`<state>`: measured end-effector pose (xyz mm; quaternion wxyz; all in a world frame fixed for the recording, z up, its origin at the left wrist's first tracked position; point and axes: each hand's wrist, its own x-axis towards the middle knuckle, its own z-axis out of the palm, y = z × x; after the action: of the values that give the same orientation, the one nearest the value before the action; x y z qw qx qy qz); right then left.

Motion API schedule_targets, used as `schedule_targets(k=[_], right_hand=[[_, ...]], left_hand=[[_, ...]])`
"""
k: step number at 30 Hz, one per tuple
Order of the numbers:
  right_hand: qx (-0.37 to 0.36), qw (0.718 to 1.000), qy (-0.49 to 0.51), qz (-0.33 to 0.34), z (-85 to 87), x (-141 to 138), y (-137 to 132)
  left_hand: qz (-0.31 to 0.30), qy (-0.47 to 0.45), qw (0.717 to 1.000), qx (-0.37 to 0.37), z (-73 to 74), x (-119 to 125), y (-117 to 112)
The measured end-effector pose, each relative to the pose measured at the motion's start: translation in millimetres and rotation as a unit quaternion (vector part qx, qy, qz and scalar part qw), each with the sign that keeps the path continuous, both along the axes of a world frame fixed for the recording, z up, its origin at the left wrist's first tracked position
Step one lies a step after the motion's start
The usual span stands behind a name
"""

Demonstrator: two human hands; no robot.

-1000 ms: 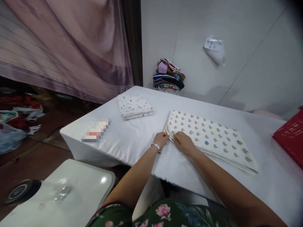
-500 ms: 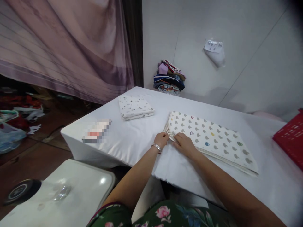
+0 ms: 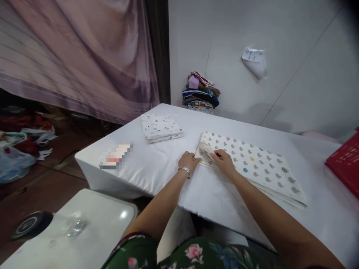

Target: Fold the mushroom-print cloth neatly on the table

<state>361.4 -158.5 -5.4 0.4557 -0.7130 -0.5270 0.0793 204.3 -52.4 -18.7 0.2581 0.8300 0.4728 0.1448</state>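
Note:
A folded white cloth printed with grey and coloured mushrooms [image 3: 252, 164] lies on the white-covered table [image 3: 157, 172]. My right hand [image 3: 224, 161] pinches the near-left corner of its top layer and holds that corner lifted and curled back. My left hand [image 3: 188, 161], with a silver bracelet at the wrist, rests closed at the cloth's left edge, fingers pressed on the lower layers.
A smaller folded patterned cloth [image 3: 160, 127] lies further left on the table. A stack of coloured fabrics [image 3: 201, 94] sits against the wall. A red crate [image 3: 344, 161] stands at the right edge. A white machine top [image 3: 84, 231] is near left, beside a purple curtain [image 3: 78, 56].
My right hand has moved a little forward and lifted the corner of the cloth's top layer, which lay flat before. My left hand has barely shifted.

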Motion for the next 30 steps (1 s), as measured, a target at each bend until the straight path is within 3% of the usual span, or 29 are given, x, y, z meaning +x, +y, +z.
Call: schedule_targets(k=[8,13,17,20,24,28,30], right_hand=[[0.060,0.995,-0.076,-0.014,-1.1,-5.6,1.4],[0.034,0.994,-0.102,0.015,-4.9,-9.6,-0.3],[0.072,0.994,-0.088,-0.005,-5.8,-12.1,-2.4],[0.082,0.992,-0.091,-0.011,-9.0,-15.9,-3.5],[0.019,0.990,-0.128,0.050,-11.4,-18.9,-4.4],[0.104,0.984,-0.139,-0.024,-0.4,-16.0,-3.3],[0.103,0.977,-0.184,-0.021,2.1,-16.3,-3.0]], left_hand=[[0.013,0.036,0.999,0.028,1.2,13.3,-3.9],[0.009,0.050,0.999,0.000,6.2,18.7,-0.9],[0.042,-0.090,0.994,-0.045,2.6,19.9,-1.2],[0.101,-0.219,0.960,-0.140,-3.8,20.5,-3.2],[0.130,-0.273,0.933,-0.194,-11.5,19.0,-4.3],[0.135,-0.326,0.909,-0.224,-17.7,16.7,-5.7],[0.131,-0.346,0.902,-0.223,-20.3,15.9,-7.3]])
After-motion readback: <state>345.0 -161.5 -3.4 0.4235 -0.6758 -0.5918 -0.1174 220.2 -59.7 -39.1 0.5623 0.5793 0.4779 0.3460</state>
